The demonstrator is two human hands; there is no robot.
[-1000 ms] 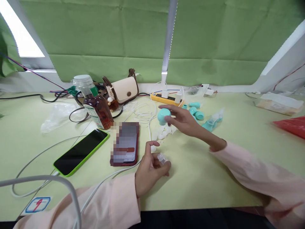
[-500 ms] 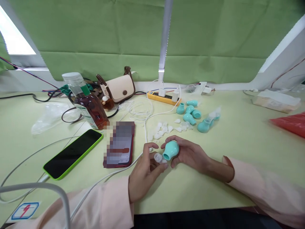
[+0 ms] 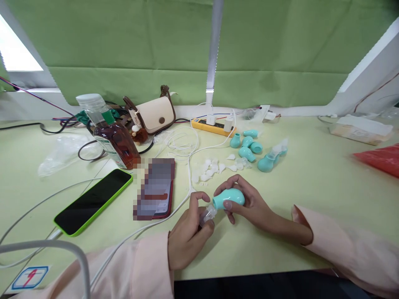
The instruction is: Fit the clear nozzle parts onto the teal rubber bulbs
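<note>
My right hand (image 3: 249, 207) is closed around a turquoise squeeze bulb (image 3: 230, 198), its neck pointing left. In my left hand (image 3: 191, 232) a small clear plastic nozzle (image 3: 208, 214) is pinched, its wider end just below the bulb's mouth; whether the two touch I cannot tell. Beyond my hands lies a scatter of small translucent white pieces (image 3: 212, 167). Several more turquoise bulbs (image 3: 247, 154) sit behind them. To their right, another turquoise bulb (image 3: 265, 163) lies with a clear plastic part near it.
On the left are a green-cased phone (image 3: 93, 201), a red-cased phone (image 3: 156, 189) and a bottle of dark drink (image 3: 115, 141). A cream handbag (image 3: 157, 115) and a yellow power strip (image 3: 213, 126) stand at the back. White cables (image 3: 189, 166) cross the table. Far right: tissue pack (image 3: 360, 129), red bag (image 3: 380, 160).
The bulb has turned in my right hand so that its neck points left, and my right thumb now lies along it. The nozzle in my left hand has tilted up towards the bulb's mouth.
</note>
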